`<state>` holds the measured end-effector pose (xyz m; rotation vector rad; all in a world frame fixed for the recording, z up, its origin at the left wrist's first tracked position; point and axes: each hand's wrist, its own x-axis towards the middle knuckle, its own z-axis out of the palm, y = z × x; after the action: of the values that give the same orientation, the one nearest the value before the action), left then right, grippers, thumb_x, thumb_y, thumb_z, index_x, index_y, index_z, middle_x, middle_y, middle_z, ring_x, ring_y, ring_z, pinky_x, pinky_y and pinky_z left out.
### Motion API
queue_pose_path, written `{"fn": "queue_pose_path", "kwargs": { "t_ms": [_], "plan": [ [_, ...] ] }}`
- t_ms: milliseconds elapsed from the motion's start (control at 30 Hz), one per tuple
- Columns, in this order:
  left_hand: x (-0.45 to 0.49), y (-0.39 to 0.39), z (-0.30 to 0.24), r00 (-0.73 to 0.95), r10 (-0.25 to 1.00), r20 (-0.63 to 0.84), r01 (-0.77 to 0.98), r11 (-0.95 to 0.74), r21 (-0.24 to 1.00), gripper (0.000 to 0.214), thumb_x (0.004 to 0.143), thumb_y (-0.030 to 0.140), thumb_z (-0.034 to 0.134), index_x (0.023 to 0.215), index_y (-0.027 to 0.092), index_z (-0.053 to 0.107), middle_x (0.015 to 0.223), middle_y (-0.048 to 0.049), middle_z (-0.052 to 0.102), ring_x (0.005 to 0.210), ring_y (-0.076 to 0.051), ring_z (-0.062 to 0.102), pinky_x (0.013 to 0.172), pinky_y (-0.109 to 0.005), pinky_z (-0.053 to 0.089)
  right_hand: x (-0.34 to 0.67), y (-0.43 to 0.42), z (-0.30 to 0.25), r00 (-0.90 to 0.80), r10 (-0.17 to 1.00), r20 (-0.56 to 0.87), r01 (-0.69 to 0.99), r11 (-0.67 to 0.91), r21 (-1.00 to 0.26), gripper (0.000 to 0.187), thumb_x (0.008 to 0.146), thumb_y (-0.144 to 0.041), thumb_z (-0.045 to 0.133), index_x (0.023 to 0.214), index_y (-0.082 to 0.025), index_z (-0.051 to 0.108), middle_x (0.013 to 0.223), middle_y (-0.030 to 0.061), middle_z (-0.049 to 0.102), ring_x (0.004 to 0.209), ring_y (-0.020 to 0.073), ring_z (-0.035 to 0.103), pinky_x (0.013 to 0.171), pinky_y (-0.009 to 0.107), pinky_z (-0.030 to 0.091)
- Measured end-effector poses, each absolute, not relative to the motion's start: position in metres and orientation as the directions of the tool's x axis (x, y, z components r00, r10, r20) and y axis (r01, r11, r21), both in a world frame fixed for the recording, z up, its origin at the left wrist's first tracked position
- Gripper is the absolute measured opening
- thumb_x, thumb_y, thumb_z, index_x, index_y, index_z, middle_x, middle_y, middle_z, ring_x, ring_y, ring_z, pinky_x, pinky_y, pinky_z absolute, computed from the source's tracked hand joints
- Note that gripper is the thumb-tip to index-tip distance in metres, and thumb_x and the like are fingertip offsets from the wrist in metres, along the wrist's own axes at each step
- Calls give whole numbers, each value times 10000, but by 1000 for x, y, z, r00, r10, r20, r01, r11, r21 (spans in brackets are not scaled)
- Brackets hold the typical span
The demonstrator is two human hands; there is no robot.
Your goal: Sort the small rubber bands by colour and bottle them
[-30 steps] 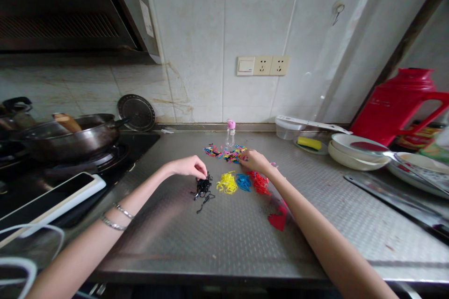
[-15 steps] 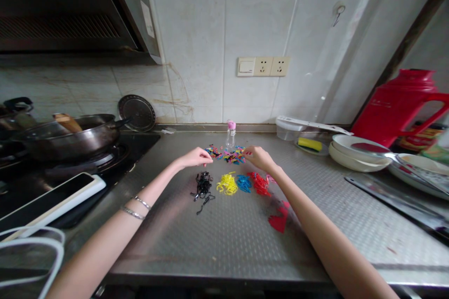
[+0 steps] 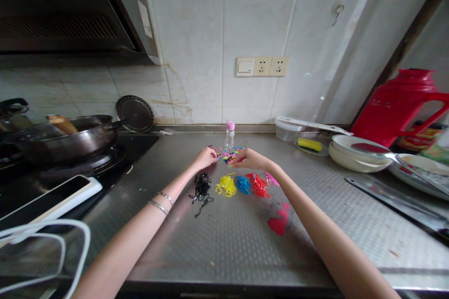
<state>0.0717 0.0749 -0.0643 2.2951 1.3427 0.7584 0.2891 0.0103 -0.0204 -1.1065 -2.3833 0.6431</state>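
Curled left hand (image 3: pixel 206 158) and right hand (image 3: pixel 249 159) partly hide the loose, multicoloured stringy pile (image 3: pixel 229 155); their grip, I can't tell.

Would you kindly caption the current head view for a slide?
Left hand and right hand at a multicoloured heap, beyond a black pile, yellow pile, blue pile and red pile.

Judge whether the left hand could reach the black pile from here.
Probably yes: the black pile lies on the near side of the left hand, and nothing visible stands between them.
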Motion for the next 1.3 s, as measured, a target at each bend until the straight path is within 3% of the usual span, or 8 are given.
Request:
{"fn": "queue_pose_path", "kwargs": {
  "t_ms": [100, 300, 600, 767, 967, 1167, 1300],
  "plan": [
    [73, 74, -66, 373, 885, 278, 736, -464, 493, 187, 631, 284, 587, 669, 125, 677, 619, -46, 634, 556, -126, 527, 541, -226, 360, 278, 1, -17, -662, 740, 119, 552, 589, -590, 199, 679, -257, 563, 801, -164, 690, 753, 8, 679, 673, 114, 587, 610, 195, 442],
    [73, 72, -68, 360, 883, 300, 722, -468, 510, 203, 667, 274, 540, 671, 133, 686, 651, -53, 652, 593, -133, 545, 586, -222, 380, 269, -4, -17, -683, 727, 74, 537, 568, -623, 222, 656, -220, 564, 835, -167, 684, 767, 8, 678, 666, 111, 590, 596, 192, 452],
    [61, 76, -58, 353, 867, 351, 636, -498, 590, 241, 719, 254, 491, 704, 116, 688, 692, -57, 664, 660, -144, 567, 622, -227, 397, 283, 13, -30, -479, 844, 242, 630, 522, -575, 221, 715, -225, 512, 842, -177, 687, 815, 15, 684, 721, 128, 599, 664, 213, 445],
    [59, 74, -40, 329, 861, 387, 554, -508, 660, 239, 711, 258, 509, 744, 95, 682, 726, -75, 669, 663, -146, 572, 614, -228, 409, 293, 22, -39, -343, 895, 284, 714, 445, -540, 218, 719, -234, 500, 815, -184, 689, 751, 7, 684, 685, 131, 602, 625, 197, 433],
    [92, 46, -29, 514, 777, 364, 453, -606, 654, 261, 719, 275, 500, 747, 87, 679, 671, -60, 653, 603, -131, 545, 577, -222, 392, 316, 31, -52, -193, 934, 300, 832, 318, -454, 237, 678, -239, 536, 858, -204, 686, 791, 19, 682, 722, 149, 602, 642, 206, 421],
    [128, 3, -37, 762, 598, 251, 368, -718, 591, 204, 690, 217, 522, 707, 99, 687, 626, -31, 639, 555, -104, 509, 532, -193, 346, 323, 31, -59, -310, 913, 265, 801, 401, -445, 216, 663, -259, 560, 815, -178, 689, 794, 14, 681, 710, 136, 592, 664, 207, 425],
    [132, -7, -39, 779, 596, 193, 385, -699, 603, 225, 689, 216, 525, 783, 104, 696, 630, -29, 640, 515, -90, 469, 499, -187, 325, 317, 30, -60, -306, 916, 257, 814, 393, -428, 215, 652, -293, 583, 803, -182, 688, 802, 19, 682, 713, 142, 594, 654, 209, 423]
  ]
}}
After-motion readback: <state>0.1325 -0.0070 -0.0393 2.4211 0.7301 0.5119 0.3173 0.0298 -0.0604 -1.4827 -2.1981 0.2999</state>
